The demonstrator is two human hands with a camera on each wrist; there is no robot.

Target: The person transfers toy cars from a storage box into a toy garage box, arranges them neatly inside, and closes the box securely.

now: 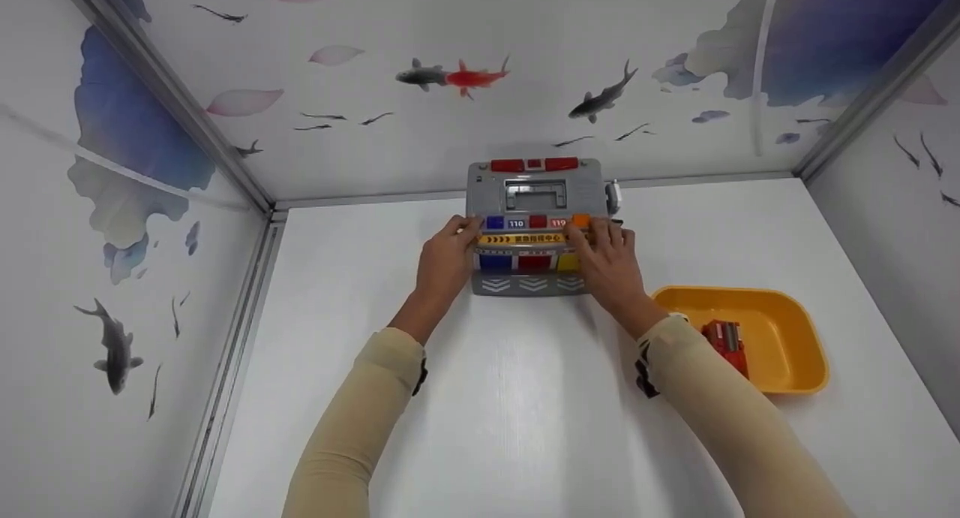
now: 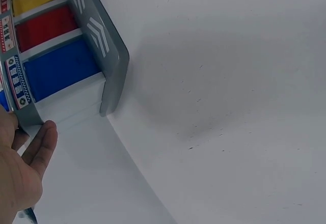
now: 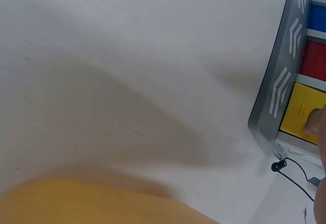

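A grey toy garage [image 1: 487, 195] with a carry handle, coloured buttons and blue, red and yellow doors stands at the back of the table. My left hand [image 1: 444, 263] grips its left edge; in the left wrist view, fingertips [image 2: 45, 140] lie against the side, beside the blue door [image 2: 63, 70]. On the opposite side, my right hand [image 1: 615, 270] holds the upper right part, close to the orange button [image 1: 580, 220]. In the right wrist view, one fingertip [image 3: 312, 122] is at the yellow door [image 3: 298, 104]; most of that hand is out of frame.
To the right, an orange basin [image 1: 787, 338] holds a red toy vehicle [image 1: 726, 338], partly hidden by my right sleeve. A white part [image 1: 614, 196] juts from the garage's right side. A thin black cord [image 3: 297, 179] hangs beside it. Fish-patterned walls [image 1: 547, 22] surround the white table.
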